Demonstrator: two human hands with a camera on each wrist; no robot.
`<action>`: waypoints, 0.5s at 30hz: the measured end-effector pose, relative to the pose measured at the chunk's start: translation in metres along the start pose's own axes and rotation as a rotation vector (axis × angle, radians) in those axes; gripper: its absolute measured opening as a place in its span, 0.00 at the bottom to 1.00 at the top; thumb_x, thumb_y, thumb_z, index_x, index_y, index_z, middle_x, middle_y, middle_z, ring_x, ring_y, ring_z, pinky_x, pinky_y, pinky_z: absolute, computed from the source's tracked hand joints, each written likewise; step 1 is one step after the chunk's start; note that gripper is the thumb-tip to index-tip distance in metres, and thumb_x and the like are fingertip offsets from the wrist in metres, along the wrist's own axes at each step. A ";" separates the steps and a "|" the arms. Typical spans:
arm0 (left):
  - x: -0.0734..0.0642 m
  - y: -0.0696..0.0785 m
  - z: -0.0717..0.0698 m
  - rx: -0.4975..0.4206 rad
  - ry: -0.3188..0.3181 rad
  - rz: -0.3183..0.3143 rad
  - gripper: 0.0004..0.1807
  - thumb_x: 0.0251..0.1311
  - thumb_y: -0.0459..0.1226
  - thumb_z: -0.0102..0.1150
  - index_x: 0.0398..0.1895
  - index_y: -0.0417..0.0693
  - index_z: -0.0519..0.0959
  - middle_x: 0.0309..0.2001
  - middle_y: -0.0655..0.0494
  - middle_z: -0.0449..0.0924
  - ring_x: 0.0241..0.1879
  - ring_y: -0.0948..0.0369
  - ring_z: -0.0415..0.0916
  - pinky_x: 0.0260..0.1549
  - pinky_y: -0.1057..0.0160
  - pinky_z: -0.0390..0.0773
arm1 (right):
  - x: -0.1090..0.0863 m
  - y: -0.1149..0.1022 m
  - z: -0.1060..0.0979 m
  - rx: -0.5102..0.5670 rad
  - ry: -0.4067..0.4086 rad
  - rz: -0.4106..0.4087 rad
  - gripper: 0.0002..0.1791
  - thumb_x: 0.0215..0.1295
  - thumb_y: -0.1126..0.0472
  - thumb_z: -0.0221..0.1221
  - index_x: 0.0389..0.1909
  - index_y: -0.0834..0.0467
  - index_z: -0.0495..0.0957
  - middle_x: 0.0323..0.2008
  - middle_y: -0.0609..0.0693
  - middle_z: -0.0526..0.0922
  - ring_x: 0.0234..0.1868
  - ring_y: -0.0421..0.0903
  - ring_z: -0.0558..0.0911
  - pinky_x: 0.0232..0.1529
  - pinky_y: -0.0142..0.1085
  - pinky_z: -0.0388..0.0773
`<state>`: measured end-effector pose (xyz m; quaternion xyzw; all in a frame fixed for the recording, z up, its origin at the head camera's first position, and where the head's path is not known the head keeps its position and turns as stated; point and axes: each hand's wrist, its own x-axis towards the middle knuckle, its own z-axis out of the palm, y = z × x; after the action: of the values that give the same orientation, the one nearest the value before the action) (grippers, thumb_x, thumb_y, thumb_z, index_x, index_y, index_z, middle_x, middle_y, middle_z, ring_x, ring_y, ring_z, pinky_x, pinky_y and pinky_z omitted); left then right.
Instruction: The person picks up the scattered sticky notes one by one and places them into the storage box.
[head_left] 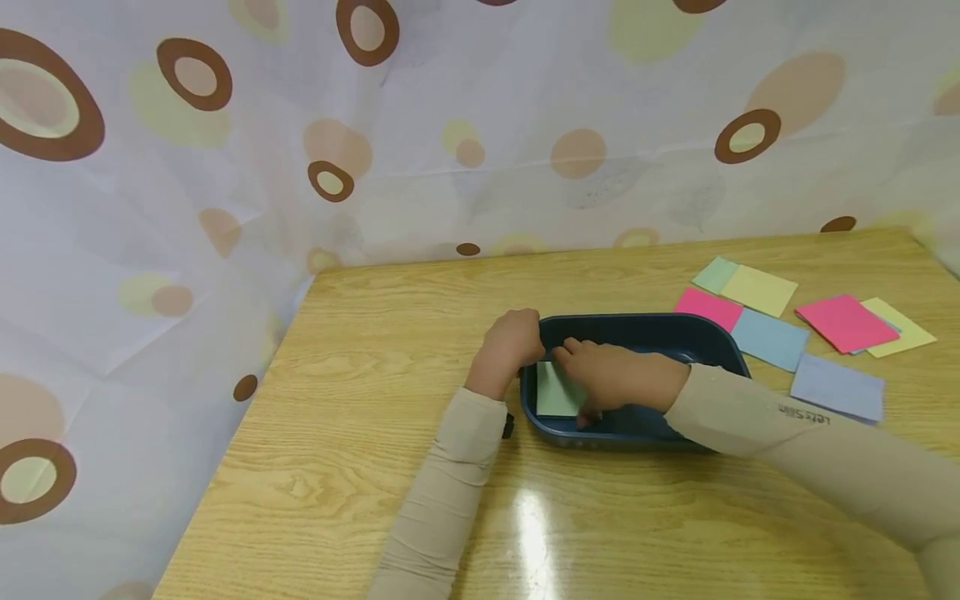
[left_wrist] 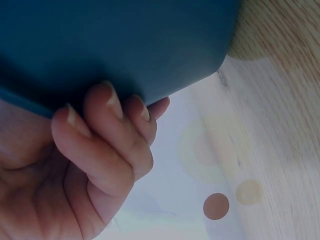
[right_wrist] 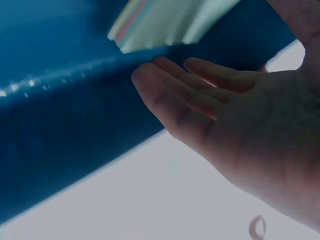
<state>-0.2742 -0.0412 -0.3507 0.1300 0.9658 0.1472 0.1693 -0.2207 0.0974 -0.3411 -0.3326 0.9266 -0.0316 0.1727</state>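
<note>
The left hand (head_left: 510, 352) grips the left rim of the blue bin (head_left: 641, 419); inside, the right hand (head_left: 618, 377), fingers extended, reaches over the pale-green paper stack (head_left: 557, 393) near that rim. Table (head_left: 345, 417) stretches leftward; coloured papers (head_left: 770, 337) crowd the far-right corner.

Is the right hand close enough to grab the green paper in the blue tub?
Probably yes. The right hand is inside the open dark blue tub, with its fingers close to the pale green paper. Nothing else seems to cover the paper.
</note>
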 end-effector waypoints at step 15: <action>-0.003 0.005 0.002 -0.022 0.011 -0.026 0.22 0.63 0.30 0.56 0.61 0.40 0.72 0.52 0.45 0.78 0.37 0.55 0.79 0.15 0.68 0.76 | -0.086 0.020 -0.039 0.209 0.350 0.047 0.34 0.63 0.50 0.63 0.64 0.64 0.66 0.59 0.58 0.71 0.52 0.51 0.77 0.49 0.47 0.77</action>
<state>-0.2696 -0.0376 -0.3498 0.1150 0.9666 0.1564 0.1674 -0.1840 0.1645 -0.2826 -0.2807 0.9416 -0.1807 0.0434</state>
